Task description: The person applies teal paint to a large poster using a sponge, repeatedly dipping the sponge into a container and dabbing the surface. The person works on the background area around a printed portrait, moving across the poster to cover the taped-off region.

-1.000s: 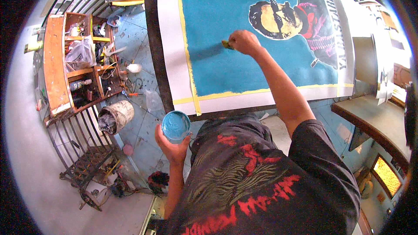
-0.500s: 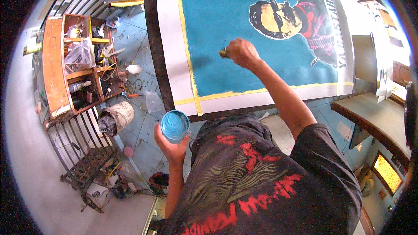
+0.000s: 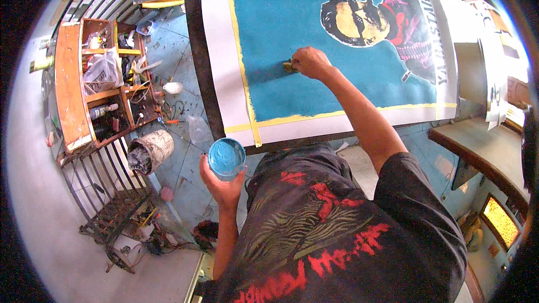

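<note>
My left hand (image 3: 223, 186) is wrapped round a small tub of blue paint (image 3: 226, 157), held level beside the table's near left corner. My right hand (image 3: 312, 63) grips a paintbrush (image 3: 289, 67), its head against the teal-blue ground of a large painted sheet (image 3: 292, 17). The brush handle is hidden in my fingers. On that sheet a portrait figure in sunglasses (image 3: 359, 19) lies sideways, right of my right hand. Yellow masking tape (image 3: 247, 87) borders the blue area, with a white margin outside it.
A wooden shelf unit (image 3: 73, 87) full of odds and ends stands at left. Below it, a stained bucket (image 3: 154, 150) sits near a dark metal rack (image 3: 109, 213). A bottle (image 3: 173, 87) lies on the blue tiled floor (image 3: 174, 50). At right is a brown-edged counter (image 3: 483, 146).
My right hand has shifted slightly with the brush across the blue ground. The tub in my left hand stays nearly in place.
</note>
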The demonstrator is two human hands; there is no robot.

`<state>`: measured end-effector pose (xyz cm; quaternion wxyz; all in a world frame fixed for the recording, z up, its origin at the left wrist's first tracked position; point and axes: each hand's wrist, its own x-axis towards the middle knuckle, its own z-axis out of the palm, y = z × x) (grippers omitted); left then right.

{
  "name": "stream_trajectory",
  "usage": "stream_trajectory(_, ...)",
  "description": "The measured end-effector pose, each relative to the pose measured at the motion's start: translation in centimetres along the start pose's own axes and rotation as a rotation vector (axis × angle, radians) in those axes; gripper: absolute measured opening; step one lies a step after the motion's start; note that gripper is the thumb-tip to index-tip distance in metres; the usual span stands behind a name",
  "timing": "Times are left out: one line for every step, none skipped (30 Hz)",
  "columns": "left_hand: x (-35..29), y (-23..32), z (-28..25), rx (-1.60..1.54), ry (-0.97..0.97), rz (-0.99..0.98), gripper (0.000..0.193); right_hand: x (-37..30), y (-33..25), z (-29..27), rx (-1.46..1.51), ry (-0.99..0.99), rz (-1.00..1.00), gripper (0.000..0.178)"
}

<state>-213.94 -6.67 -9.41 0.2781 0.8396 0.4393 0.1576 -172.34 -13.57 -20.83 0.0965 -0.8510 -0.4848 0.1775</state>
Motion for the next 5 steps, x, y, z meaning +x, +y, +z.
stream_trajectory(-0.4, -0.2, -0.3, 0.001, 0.001, -0.023, 0.103, 0.7, -0.6, -1.2, 0.043, -0.022, 0.016, 0.012)
stream_trajectory(-0.6, -0.2, -0.4, 0.000, -0.001, -0.041, 0.103, 1.2, -0.8, -2.2, 0.085, -0.042, 0.038, 0.012)
stream_trajectory(-0.6, -0.2, -0.5, 0.008, 0.000, -0.047, 0.103, 1.9, -0.1, -2.8, 0.147, 0.057, -0.029, 0.015)
stream_trajectory(-0.6, -0.2, -0.6, 0.012, -0.011, -0.047, 0.103, 2.3, 0.7, -3.1, 0.171, 0.098, -0.003, 0.018)
stream_trajectory(-0.5, -0.2, -0.7, 0.017, -0.022, -0.048, 0.103, 3.4, 1.4, -2.8, 0.050, 0.081, 0.004, 0.020)
